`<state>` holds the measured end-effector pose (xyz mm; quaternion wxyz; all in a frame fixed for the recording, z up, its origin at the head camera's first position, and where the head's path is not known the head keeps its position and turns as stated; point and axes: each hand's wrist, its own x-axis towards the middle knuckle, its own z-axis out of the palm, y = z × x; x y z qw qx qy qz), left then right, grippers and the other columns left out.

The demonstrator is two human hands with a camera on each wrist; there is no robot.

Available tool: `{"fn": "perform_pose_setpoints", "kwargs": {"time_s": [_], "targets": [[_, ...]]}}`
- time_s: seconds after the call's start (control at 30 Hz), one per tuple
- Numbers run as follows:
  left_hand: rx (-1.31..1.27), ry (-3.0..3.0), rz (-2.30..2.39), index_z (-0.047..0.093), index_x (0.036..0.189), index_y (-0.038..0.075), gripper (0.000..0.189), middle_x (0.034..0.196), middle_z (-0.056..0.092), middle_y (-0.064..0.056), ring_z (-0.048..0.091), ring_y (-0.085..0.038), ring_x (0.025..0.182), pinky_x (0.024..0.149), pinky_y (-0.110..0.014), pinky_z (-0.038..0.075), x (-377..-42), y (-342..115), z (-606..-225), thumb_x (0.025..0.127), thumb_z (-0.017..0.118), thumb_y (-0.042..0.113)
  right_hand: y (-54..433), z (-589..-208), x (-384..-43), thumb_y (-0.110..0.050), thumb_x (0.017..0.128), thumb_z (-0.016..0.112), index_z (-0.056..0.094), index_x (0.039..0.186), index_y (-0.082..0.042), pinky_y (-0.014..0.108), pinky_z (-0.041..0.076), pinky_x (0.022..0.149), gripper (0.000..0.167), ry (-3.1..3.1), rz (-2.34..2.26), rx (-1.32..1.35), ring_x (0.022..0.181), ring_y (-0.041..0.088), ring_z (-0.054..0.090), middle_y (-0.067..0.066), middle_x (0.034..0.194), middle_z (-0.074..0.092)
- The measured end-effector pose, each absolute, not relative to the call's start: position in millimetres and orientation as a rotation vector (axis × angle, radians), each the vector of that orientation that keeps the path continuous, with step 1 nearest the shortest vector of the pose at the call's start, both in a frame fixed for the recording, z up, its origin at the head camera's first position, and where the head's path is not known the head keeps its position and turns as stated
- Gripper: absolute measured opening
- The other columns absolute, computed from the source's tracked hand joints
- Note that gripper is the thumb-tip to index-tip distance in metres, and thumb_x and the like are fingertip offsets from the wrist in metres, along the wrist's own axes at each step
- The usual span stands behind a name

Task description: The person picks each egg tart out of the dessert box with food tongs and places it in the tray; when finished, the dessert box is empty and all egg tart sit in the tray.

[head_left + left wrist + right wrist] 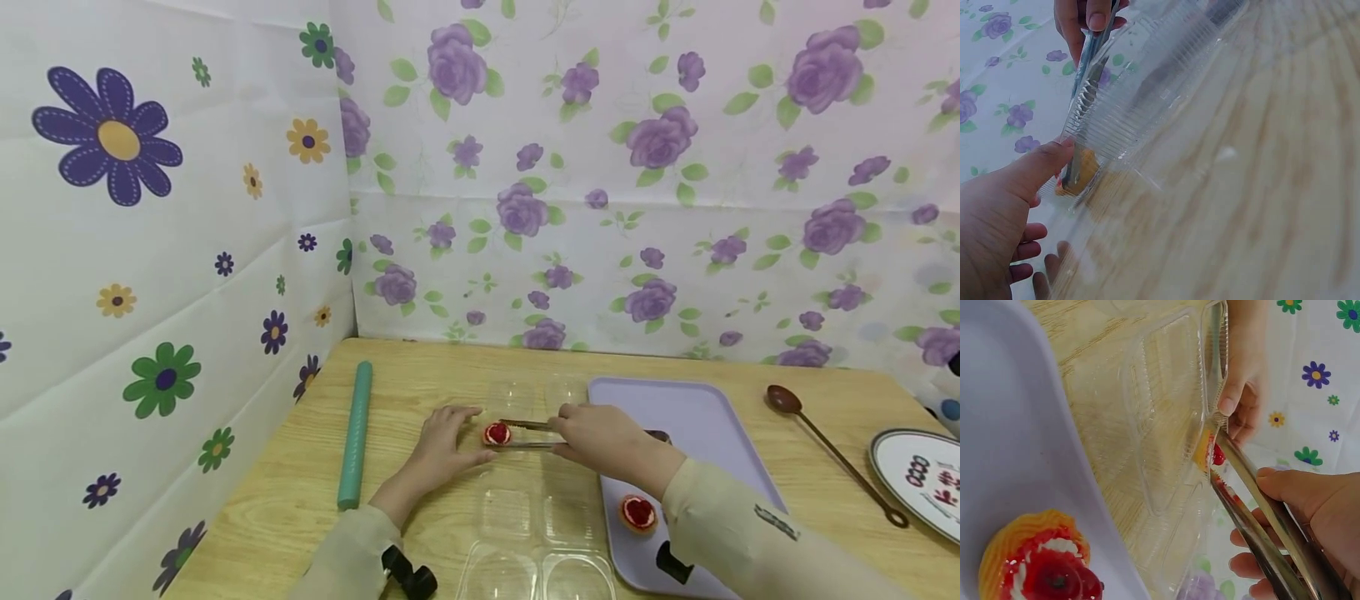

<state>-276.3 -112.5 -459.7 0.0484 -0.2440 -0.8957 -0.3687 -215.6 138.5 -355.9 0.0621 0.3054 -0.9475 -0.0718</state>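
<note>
My right hand (600, 435) grips metal tongs (528, 445), whose tips stand on either side of a small fruit tart (497, 433) with a red top. The tart sits at the left side of a clear plastic container (506, 512) with several compartments. My left hand (441, 442) is spread beside that tart, thumb and index finger apart. In the left wrist view the left thumb (1041, 164) touches the container's ribbed wall, the other fingers loosely bent below. Another red-topped tart (638, 513) lies on the lilac tray (652, 398), under the right forearm.
A teal stick-like roll (356, 433) lies left of my left hand. On the right are a long-handled brown spoon (825, 446) and a white plate (918, 479) with red markings. Flowered cloth (480, 208) hangs behind the wooden table (420, 375).
</note>
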Motion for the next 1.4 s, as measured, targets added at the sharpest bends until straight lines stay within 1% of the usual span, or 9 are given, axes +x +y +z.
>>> {"fn": "perform_pose_setpoints", "kwargs": {"time_s": [0.27,0.63,0.83,1.03,1.2,1.4], "targets": [[-0.727,-2.750,-1.124,0.050,0.137,0.012,0.074,0.138,0.049,-0.013,0.037,-0.038,0.133,0.111,-0.059,0.028,-276.1,-112.3,-460.0,0.077,0.076,0.047,137.9,-358.4,-216.2,-0.029,0.090,0.066,0.068,0.108,-0.008,0.031,0.056,0.066,0.028,-2.799,-0.290,0.962,0.077,0.018,0.063,0.004,0.090,0.065],[-0.736,-2.749,-1.114,0.050,0.137,0.012,0.074,0.137,0.050,-0.014,0.038,-0.039,0.133,0.111,-0.060,0.028,-274.2,-111.7,-461.9,0.077,0.077,0.047,145.9,-364.0,-210.5,-0.030,0.087,0.068,0.068,0.107,-0.008,0.028,0.055,0.063,0.029,-2.722,-0.263,0.957,0.074,0.016,0.063,0.004,0.089,0.065],[-0.735,-2.744,-1.110,0.051,0.137,0.012,0.074,0.135,0.051,-0.014,0.040,-0.038,0.131,0.109,-0.059,0.030,-274.1,-112.1,-461.7,0.076,0.077,0.047,152.5,-364.3,-206.9,-0.031,0.088,0.066,0.068,0.112,-0.008,0.025,0.055,0.062,0.033,-2.685,-0.243,0.933,0.075,0.014,0.063,0.003,0.090,0.065],[-0.736,-2.742,-1.121,0.051,0.137,0.013,0.073,0.136,0.051,-0.012,0.039,-0.038,0.131,0.110,-0.060,0.029,-275.1,-113.0,-460.8,0.077,0.077,0.046,160.3,-360.2,-199.9,-0.030,0.088,0.067,0.067,0.117,-0.006,0.029,0.057,0.068,0.038,-2.686,-0.160,0.894,0.083,0.018,0.067,0.005,0.096,0.067],[-0.734,-2.748,-1.128,0.050,0.137,0.014,0.073,0.136,0.050,-0.012,0.038,-0.038,0.132,0.111,-0.059,0.028,-275.4,-112.9,-463.0,0.077,0.076,0.047,168.3,-357.2,-192.7,-0.030,0.087,0.068,0.066,0.118,-0.006,0.032,0.058,0.072,0.039,-2.692,-0.093,0.843,0.089,0.021,0.068,0.006,0.103,0.069],[-0.734,-2.748,-1.132,0.049,0.138,0.014,0.073,0.135,0.050,-0.012,0.039,-0.037,0.131,0.109,-0.059,0.030,-275.5,-112.6,-463.7,0.078,0.075,0.047,178.8,-354.6,-183.6,-0.029,0.084,0.072,0.067,0.117,-0.009,0.029,0.057,0.068,0.038,-2.622,-0.037,0.811,0.084,0.016,0.068,0.002,0.100,0.069]]}}
